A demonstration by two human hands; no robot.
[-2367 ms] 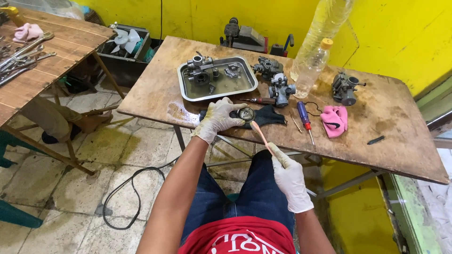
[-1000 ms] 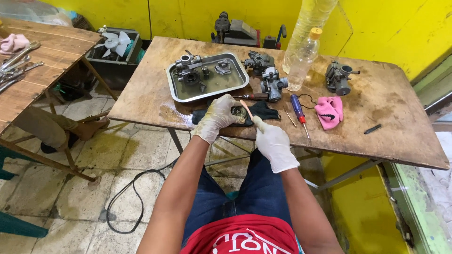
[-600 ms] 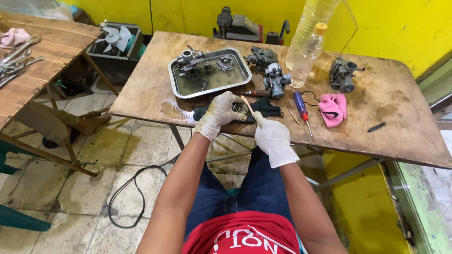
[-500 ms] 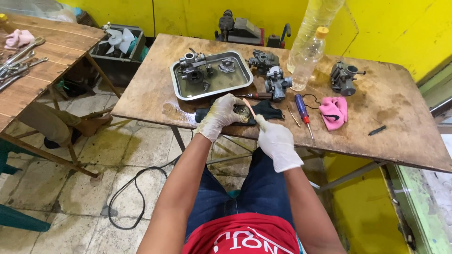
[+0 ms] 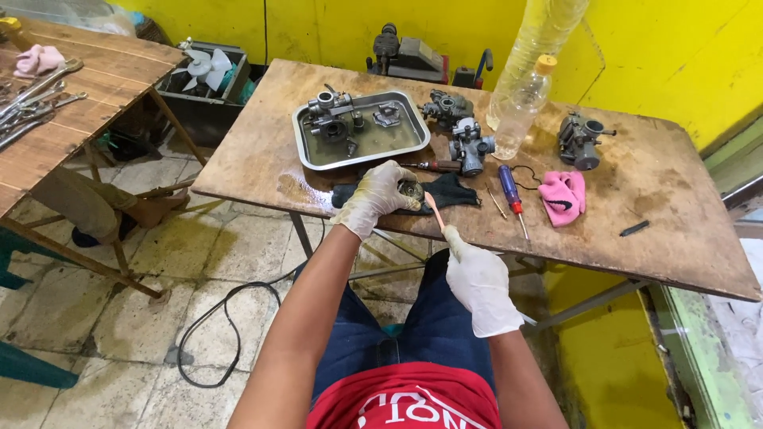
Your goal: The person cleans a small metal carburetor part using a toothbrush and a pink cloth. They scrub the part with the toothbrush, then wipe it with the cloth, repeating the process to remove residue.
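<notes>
Left hand (image 5: 377,195) clamped around small metal part (image 5: 411,190) at table (image 5: 683,254) near edge, steadied over black rag (image 5: 453,191) to catch drips. Right hand (image 5: 481,286), at 5 o'clock, fingers wrapped on brush (image 5: 435,213), tip angled into part. Tray (image 5: 362,159) at 12 o'clock.

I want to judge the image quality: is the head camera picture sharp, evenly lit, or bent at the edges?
Head view: light is soft and even, with only faint shadows under the table. The left hand, right hand and metal tray look sharp. The wide lens bends the edges, so the plastic bottle leans. The tray's liquid gives a dull sheen, no strong glare.
</notes>
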